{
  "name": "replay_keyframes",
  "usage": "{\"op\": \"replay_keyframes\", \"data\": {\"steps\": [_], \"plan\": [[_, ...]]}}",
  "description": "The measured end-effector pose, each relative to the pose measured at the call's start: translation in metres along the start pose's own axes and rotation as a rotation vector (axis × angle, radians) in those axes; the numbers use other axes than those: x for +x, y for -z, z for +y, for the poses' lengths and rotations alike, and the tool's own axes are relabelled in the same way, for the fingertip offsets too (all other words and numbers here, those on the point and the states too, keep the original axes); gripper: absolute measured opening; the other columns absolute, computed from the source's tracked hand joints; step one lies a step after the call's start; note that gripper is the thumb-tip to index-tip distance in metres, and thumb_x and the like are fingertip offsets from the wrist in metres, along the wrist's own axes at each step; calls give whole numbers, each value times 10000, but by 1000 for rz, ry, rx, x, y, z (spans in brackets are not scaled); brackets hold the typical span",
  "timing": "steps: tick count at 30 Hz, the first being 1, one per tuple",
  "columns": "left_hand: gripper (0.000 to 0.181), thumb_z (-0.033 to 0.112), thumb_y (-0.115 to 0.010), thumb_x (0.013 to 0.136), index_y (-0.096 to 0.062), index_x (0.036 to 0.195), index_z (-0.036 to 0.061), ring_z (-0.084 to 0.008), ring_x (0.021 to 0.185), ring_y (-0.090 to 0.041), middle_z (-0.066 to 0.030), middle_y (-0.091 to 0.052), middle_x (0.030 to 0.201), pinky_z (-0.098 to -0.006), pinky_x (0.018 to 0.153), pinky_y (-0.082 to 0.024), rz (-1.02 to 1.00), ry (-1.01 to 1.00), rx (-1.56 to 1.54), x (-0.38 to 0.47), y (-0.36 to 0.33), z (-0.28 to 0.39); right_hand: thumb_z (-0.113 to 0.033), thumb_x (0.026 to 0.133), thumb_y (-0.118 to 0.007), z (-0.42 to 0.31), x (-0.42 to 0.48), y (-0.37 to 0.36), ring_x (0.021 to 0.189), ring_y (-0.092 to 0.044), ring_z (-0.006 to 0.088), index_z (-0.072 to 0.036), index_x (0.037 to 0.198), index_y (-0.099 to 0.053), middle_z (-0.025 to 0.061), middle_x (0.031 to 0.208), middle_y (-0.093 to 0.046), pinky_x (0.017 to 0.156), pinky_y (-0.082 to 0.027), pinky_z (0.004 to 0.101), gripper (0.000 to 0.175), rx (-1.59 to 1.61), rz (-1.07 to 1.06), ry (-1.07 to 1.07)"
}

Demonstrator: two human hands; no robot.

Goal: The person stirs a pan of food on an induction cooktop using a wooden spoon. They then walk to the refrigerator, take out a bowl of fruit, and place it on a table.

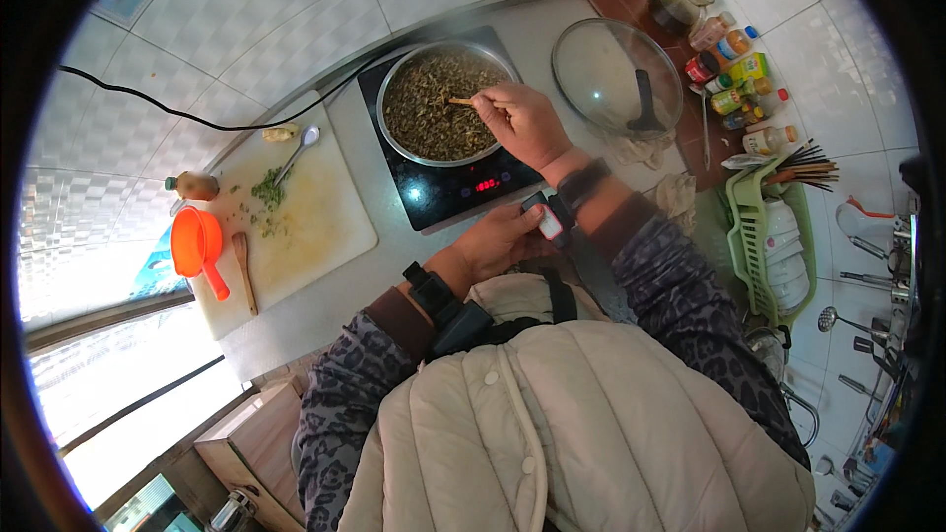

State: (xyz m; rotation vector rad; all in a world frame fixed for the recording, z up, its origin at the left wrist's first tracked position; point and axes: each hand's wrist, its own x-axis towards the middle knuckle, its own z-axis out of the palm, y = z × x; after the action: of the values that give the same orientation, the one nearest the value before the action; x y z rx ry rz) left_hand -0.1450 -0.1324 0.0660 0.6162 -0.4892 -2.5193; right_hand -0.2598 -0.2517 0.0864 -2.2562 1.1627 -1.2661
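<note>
My right hand (525, 122) grips a thin wooden utensil (460, 101), its far end down in dark, chopped food (436, 103). That food fills a round metal pan (431, 161) on a black induction cooktop (410, 199) with a lit red display. Below the right wrist, my left hand (499, 236) has its thumb and fingers on a small red-rimmed device (550, 223), which appears joined to the right wrist strap (584, 183). A black mount (436, 299) is strapped around the left wrist. My left fingertips are partly hidden.
Left stands a white cutting board (325, 214) with chopped greens (267, 191), a spoon (299, 148), a wooden spatula (244, 273) and an orange ladle (198, 240). Right are a glass lid (602, 66), several condiment bottles (768, 139) and a green dish rack (746, 251). A black cable (185, 118) crosses behind.
</note>
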Motion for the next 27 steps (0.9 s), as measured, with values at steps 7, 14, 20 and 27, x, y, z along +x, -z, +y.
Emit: {"op": "replay_keyframes", "data": {"steps": [7, 14, 20, 27], "plan": [[438, 358, -534, 922, -456, 1226, 52, -199, 1068, -537, -74, -546, 1168, -347, 972, -417, 12, 20, 46, 5, 11, -3, -248, 862, -590, -8, 6, -3, 663, -583, 301, -72, 762, -602, 83, 699, -595, 560, -470, 401, 204, -131, -121, 176], [471, 327, -524, 939, -395, 1281, 30, -207, 1074, -551, -94, -527, 1202, -340, 960, -431, -4, 11, 107, -1, 1, 4, -253, 868, -580, -10, 7, 1, 665, -589, 306, -58, 746, -598, 98, 710, -603, 555, -467, 399, 231, -79, -87, 68], [468, 251, -505, 953, -362, 1322, 2, -238, 1101, -559, -145, -545, 1218, -347, 955, -432, 28, 65, 290, -8, -6, 10, -229, 869, -596, -10, 11, 23, 636, -590, 294, -35, 820, -639, 119, 712, -608, 556, -466, 365, 204, 51, -17, -84], [443, 188, -559, 916, -439, 1278, -37, -202, 1031, -590, -151, -619, 1103, -307, 906, -450, 258, -13, 614, -60, 35, 27, -224, 896, -599, -1, 3, 46, 556, -528, 118, 19, 878, -656, 74, 674, -614, 523, -429, 251, 251, 252, -9, -224]]}}
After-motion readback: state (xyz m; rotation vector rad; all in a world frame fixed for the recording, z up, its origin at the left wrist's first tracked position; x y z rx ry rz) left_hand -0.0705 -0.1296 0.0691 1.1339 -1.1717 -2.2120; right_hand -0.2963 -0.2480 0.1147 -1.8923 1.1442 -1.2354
